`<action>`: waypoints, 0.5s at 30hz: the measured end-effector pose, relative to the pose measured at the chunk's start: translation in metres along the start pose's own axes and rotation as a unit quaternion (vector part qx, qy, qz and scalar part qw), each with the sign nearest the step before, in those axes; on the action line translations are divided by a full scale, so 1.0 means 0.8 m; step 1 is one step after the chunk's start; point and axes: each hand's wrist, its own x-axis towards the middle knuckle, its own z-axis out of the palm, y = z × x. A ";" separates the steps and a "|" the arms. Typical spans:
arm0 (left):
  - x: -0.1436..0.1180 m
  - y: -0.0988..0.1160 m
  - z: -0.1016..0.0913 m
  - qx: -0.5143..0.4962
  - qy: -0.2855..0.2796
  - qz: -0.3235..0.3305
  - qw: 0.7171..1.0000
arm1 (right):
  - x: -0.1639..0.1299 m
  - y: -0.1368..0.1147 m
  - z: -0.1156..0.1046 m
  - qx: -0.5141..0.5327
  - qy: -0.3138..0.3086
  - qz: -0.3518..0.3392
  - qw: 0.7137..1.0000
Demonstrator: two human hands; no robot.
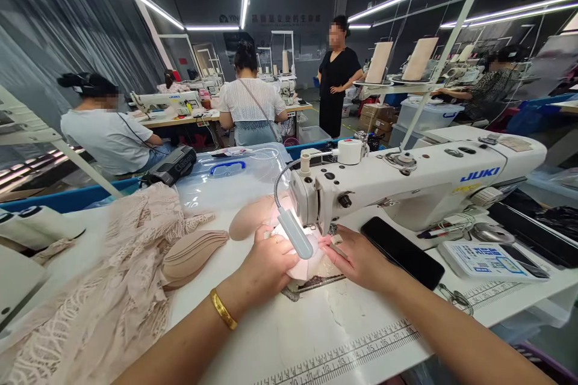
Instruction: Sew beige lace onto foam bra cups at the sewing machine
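"JUKI" in blue on white sewing machine (451,177) arm. "YIN…" partly legible on far wall sign (271,18); rest unreadable. Ruler scale (347,355) along table edge: numerals too small to read.

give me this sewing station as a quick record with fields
left hand: left hand pressing the pale pink padded fabric piece flat under the lamp
right hand: right hand resting on the same piece beside the needle area
machine: white JUKI sewing machine with a grey gooseneck lamp
left of hands: stack of beige foam cups, pink lace fabric pile
right of hands: black smartphone
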 end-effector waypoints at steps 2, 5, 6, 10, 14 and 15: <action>-0.003 0.003 0.002 0.003 0.006 0.004 1.000 | -0.001 -0.002 -0.001 -0.006 -0.021 -0.008 1.000; -0.005 0.008 0.002 0.014 0.017 0.015 1.000 | -0.002 -0.007 -0.002 -0.005 -0.064 -0.027 0.998; -0.006 0.011 0.001 0.017 0.016 0.017 1.000 | -0.002 -0.008 -0.003 0.002 -0.080 -0.037 0.996; -0.008 0.019 -0.002 0.014 0.005 0.020 1.000 | -0.004 -0.012 -0.004 0.006 -0.145 -0.066 0.987; -0.010 0.029 -0.006 0.008 -0.006 0.026 1.000 | -0.005 -0.013 -0.003 -0.013 -0.176 -0.068 0.982; -0.010 0.031 -0.007 0.008 -0.011 0.029 1.000 | -0.005 -0.013 -0.003 -0.015 -0.179 -0.067 0.982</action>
